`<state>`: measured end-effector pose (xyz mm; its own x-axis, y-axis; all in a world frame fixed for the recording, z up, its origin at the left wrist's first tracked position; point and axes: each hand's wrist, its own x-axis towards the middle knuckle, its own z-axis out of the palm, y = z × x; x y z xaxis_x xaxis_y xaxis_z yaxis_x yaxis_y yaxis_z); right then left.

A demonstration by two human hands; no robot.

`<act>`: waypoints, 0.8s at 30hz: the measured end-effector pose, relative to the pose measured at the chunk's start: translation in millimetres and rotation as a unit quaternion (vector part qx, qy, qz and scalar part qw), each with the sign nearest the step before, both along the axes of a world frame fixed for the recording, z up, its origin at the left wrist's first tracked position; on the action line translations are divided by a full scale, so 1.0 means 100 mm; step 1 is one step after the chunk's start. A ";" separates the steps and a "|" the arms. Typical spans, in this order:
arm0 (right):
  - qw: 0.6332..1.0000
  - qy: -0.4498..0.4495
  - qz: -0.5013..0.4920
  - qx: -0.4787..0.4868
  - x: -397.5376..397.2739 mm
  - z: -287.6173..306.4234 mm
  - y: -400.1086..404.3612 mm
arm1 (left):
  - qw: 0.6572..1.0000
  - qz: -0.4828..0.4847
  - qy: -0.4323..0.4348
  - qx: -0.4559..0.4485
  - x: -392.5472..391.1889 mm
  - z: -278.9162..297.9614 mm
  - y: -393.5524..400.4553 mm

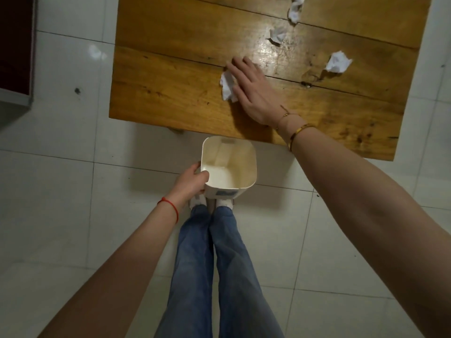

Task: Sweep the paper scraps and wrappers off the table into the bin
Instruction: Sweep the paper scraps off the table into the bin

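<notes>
A wooden table (170, 76) fills the upper part of the head view. My right hand (251, 90) lies flat on it, fingers spread, its edge touching a crumpled white paper scrap (227, 86) on its left side. Three more white scraps lie further back: one at the right (338, 62), one in the middle (277, 34), one near the top edge (295, 9). A cream square bin (251, 167), empty inside, hangs just below the table's near edge. My left hand (192, 182) grips its left rim.
White floor tiles (73, 132) surround the table. A dark red cabinet (15, 47) stands at the far left. My legs in blue jeans (214, 264) and my white shoes are right under the bin.
</notes>
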<state>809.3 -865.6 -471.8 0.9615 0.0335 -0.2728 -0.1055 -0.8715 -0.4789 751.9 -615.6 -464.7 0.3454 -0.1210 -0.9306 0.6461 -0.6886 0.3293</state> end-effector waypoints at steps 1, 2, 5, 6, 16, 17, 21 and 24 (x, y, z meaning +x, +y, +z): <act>1.000 0.000 0.011 -0.001 0.00 -0.01 0.03 | 1.000 0.009 0.001 0.000 0.01 -0.02 0.00; 1.000 0.000 0.019 -0.002 -0.01 -0.02 0.06 | 1.000 0.013 0.002 -0.001 0.03 -0.04 -0.01; 0.999 -0.006 0.032 -0.002 -0.09 -0.04 0.12 | 1.000 0.007 0.002 -0.008 0.07 -0.07 -0.03; 0.999 -0.007 0.039 0.000 -0.12 -0.04 0.14 | 1.000 0.008 0.002 -0.012 0.08 -0.08 -0.04; 0.991 0.008 0.125 0.036 -0.74 0.01 0.45 | 0.999 0.038 -0.003 -0.019 0.04 -0.14 -0.10; 0.990 0.010 0.131 0.042 -0.82 0.02 0.49 | 0.999 0.043 -0.005 -0.023 0.03 -0.14 -0.10; 0.981 0.026 0.174 0.076 -1.08 0.06 0.63 | 0.998 0.051 -0.013 -0.028 -0.02 -0.08 -0.10; 0.979 0.037 0.184 0.079 -1.22 0.10 0.67 | 0.998 0.053 -0.005 -0.031 -0.06 -0.01 -0.08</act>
<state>687.4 -798.8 -461.5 0.8545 0.4211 -0.3041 0.1624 -0.7727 -0.6136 745.6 -623.8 -466.1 0.3687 -0.1416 -0.9187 0.7101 -0.5949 0.3767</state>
